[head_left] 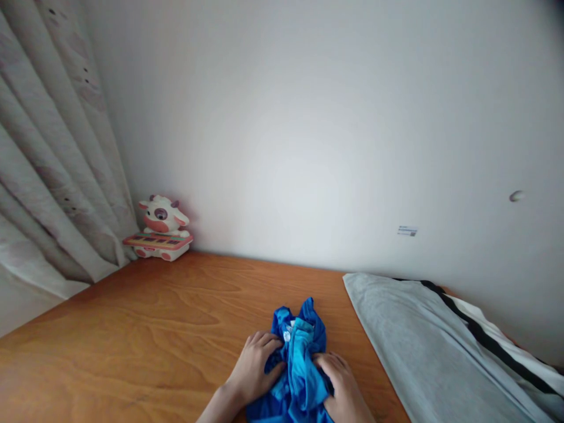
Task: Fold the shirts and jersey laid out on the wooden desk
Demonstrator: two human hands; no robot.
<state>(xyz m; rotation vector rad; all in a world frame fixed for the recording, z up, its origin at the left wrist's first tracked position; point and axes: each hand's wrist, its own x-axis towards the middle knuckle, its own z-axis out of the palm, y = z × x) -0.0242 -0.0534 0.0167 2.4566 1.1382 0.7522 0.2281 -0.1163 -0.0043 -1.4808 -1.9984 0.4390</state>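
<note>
A crumpled blue garment (304,364) lies on the wooden surface (185,329) at the bottom middle, its lower part cut off by the frame edge. It has darker and lighter blue areas, and a small white label shows near its top. My left hand (258,361) grips its left side, fingers curled over the fabric and thumb pressed into the folds. On the opposite side my right hand (341,385) holds the cloth, with its fingertips partly hidden in the folds. What kind of garment it is, I cannot tell.
In the far left corner stands a cow-shaped toy keyboard (161,232) beside a pale curtain (53,164). A grey pillow or folded cloth (405,341) with black and white trim lies on the right. The white wall (282,129) bounds the back and carries a small sticker (407,231).
</note>
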